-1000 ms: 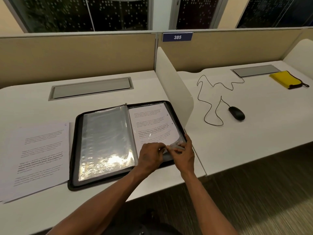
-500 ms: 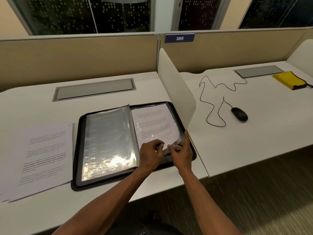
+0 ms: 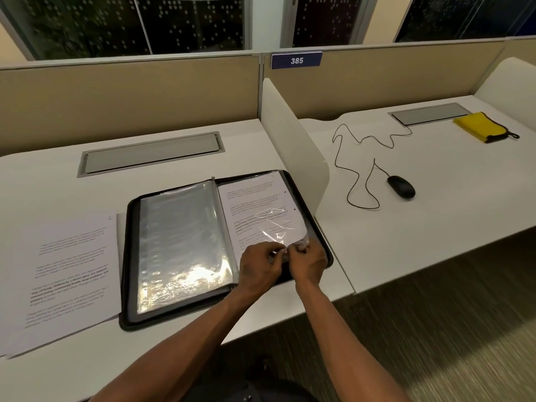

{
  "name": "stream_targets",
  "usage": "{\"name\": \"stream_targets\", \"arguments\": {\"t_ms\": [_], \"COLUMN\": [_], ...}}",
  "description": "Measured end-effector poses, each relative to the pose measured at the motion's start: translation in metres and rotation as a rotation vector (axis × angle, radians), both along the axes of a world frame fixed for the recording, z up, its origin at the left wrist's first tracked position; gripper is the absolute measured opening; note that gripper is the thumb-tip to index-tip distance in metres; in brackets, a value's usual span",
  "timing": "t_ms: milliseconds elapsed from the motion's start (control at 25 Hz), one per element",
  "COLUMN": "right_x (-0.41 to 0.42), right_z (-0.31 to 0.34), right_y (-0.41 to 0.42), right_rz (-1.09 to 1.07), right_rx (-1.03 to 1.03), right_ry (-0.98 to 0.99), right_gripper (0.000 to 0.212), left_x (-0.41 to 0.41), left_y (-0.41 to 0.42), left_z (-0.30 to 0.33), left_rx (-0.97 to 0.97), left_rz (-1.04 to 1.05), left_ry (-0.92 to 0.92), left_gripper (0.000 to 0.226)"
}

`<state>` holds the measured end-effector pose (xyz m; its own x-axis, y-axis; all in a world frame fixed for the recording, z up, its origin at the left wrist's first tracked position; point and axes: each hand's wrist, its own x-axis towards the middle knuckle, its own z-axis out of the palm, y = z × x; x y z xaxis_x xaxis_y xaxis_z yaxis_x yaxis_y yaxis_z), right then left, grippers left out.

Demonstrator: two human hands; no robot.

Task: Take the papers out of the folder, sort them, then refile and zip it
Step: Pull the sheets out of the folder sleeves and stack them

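A black zip folder [image 3: 132, 256] lies open on the white desk, with shiny clear sleeves [image 3: 182, 242] on its left half. On the right half a printed sheet [image 3: 255, 204] sits inside a clear sleeve whose near edge is crinkled. My left hand [image 3: 258, 271] and my right hand [image 3: 307, 264] meet at that near edge, and both pinch the plastic there. A loose pile of printed papers [image 3: 66, 274] lies on the desk left of the folder.
A white divider panel [image 3: 290, 140] stands just right of the folder. Beyond it are a black mouse [image 3: 401, 186] with its cable and a yellow pouch [image 3: 481, 127]. A grey cable hatch [image 3: 150, 153] sits behind the folder. The desk's near edge drops to carpet.
Both hands have drawn closer together at the near edge of the right-hand sleeve, and the plastic there has bunched up more. The folder and the loose papers have not moved.
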<state>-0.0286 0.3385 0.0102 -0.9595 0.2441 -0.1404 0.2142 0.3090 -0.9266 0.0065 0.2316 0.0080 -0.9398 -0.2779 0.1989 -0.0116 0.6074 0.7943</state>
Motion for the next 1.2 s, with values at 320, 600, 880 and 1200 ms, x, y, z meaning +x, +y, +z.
{"name": "stream_targets", "arguments": {"t_ms": [320, 600, 880, 1200], "right_x": [0.0, -0.009, 0.014, 0.021], "right_z": [-0.003, 0.009, -0.001, -0.006], "right_y": [-0.004, -0.009, 0.005, 0.004], "right_rz": [-0.115, -0.1, -0.029, 0.071], "right_rx": [0.009, 0.089, 0.299, 0.254], "right_ry": [-0.042, 0.04, 0.42, 0.462], "right_gripper": [0.011, 0.012, 0.027, 0.015], "left_x": [0.007, 0.007, 0.006, 0.007], "left_y": [-0.004, -0.007, -0.007, -0.004], "left_z": [0.003, 0.001, 0.003, 0.003], "left_rx": [0.043, 0.093, 0.108, 0.099], "left_rz": [-0.014, -0.023, 0.047, 0.039], "left_ry": [0.038, 0.029, 0.059, 0.053], "left_gripper": [0.011, 0.012, 0.01, 0.01]}}
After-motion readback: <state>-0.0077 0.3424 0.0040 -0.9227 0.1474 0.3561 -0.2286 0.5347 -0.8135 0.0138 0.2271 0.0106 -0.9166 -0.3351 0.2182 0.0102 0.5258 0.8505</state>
